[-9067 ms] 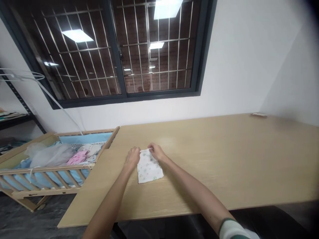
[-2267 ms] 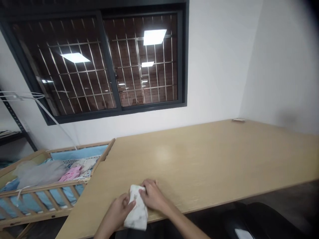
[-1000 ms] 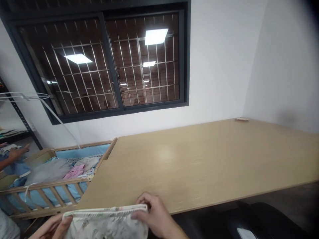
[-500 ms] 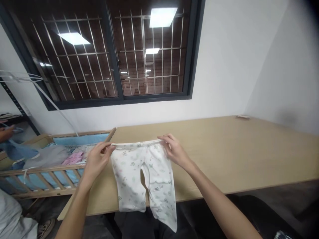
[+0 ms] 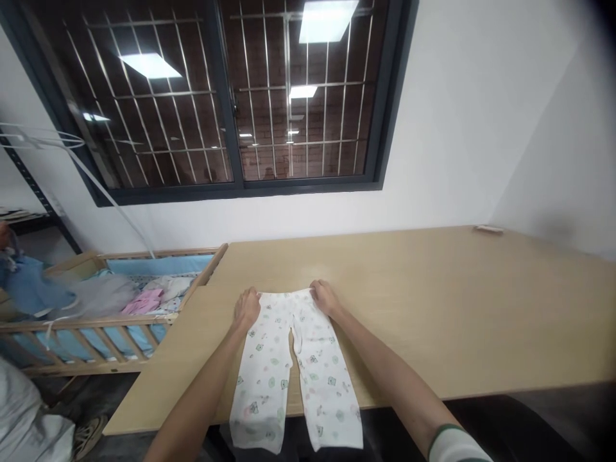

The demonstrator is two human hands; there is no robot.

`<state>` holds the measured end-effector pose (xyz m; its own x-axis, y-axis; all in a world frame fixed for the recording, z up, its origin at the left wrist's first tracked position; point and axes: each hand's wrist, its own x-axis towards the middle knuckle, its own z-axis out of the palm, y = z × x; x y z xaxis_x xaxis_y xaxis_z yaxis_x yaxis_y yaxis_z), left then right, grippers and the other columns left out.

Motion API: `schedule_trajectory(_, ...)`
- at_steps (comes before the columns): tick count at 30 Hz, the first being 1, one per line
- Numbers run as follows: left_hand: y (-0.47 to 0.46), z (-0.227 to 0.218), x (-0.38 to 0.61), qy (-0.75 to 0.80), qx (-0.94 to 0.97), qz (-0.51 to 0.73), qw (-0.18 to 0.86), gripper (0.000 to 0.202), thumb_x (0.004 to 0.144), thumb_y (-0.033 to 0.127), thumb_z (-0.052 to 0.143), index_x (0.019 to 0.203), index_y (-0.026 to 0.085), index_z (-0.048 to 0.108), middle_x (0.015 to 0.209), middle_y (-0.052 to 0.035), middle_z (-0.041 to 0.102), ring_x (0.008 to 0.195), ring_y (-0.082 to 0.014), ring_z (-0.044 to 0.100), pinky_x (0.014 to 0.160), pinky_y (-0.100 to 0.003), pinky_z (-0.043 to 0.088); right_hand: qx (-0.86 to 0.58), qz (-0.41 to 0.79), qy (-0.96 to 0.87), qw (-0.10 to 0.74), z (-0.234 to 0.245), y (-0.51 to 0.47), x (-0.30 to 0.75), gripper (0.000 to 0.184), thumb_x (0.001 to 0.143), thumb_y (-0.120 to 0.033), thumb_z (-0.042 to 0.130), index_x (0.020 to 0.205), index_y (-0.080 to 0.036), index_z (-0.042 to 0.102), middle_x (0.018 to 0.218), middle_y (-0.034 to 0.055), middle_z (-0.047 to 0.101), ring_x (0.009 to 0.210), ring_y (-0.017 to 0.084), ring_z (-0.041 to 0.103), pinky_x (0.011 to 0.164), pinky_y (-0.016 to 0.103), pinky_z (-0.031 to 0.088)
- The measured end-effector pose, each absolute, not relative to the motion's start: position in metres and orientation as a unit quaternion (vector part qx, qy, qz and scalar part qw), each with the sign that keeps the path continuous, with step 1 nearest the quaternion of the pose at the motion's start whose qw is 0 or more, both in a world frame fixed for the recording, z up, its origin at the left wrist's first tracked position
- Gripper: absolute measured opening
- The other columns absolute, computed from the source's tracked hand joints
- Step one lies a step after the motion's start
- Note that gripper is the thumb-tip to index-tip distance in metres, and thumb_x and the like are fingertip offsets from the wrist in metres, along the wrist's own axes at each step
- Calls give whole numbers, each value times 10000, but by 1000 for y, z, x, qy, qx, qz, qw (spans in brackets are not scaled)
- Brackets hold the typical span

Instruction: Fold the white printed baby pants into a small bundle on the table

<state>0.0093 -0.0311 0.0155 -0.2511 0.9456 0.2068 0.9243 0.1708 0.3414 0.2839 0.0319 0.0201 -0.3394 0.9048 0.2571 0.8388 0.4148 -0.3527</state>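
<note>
A small pair of white trousers (image 5: 272, 359) with a green, grey and pink print lies stretched flat on the wooden table (image 5: 414, 308). Its leg ends hang past the table's front edge. My left hand (image 5: 248, 308) is closed on the left end of the waistband, fingers curled over it. At the opposite end of the waistband my right hand (image 5: 323, 297) pinches the cloth. Both hands rest low, at or just above the tabletop. A narrow gap shows the table between the two trouser legs.
To the left stands a wooden cot (image 5: 115, 343) with blue lining, holding a pink cloth (image 5: 143, 301) and other fabrics. Another person at the far left holds a blue garment (image 5: 36, 285). A small flat white object (image 5: 488, 229) lies at the table's back right. A barred window is behind.
Both hands have moved forward and down with the trousers, from held up in the air to laid on the table. The legs now hang straighter. The blue garment at left has shifted slightly.
</note>
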Motion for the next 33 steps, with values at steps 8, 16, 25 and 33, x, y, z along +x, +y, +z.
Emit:
schedule_trajectory(8,7,3,11,798,586,143,-1,382,951,393,632,1263,177,590,1272,-95,615,1087,-235,634,916,-458,559,-565,76,-805,166,4,77,275,272,983,-170,469,1200,-159,633,1202,140,621,1138,241,535,928,299,357)
schedule_trajectory(16,4,32,28,798,586,139,6,400,945,399,640,1275,181,584,1287,-94,606,1094,-238,630,921,-465,558,-583,102,-793,146,5,102,269,289,978,-187,491,1220,-165,648,1248,158,622,1137,246,579,916,293,385)
schedule_trajectory(25,-124,67,137,614,770,129,118,361,991,487,462,1041,194,667,1052,-125,713,954,-243,675,814,-346,497,-594,167,-770,162,13,117,275,255,936,-203,578,1143,-104,689,1120,145,726,1016,209,651,794,226,428)
schedule_trajectory(33,-207,45,197,541,810,48,219,504,920,522,453,1093,125,712,1022,-264,717,962,-393,672,816,-521,473,-603,211,-744,193,20,110,278,162,873,-192,649,986,-117,737,1035,131,750,959,210,674,778,233,448)
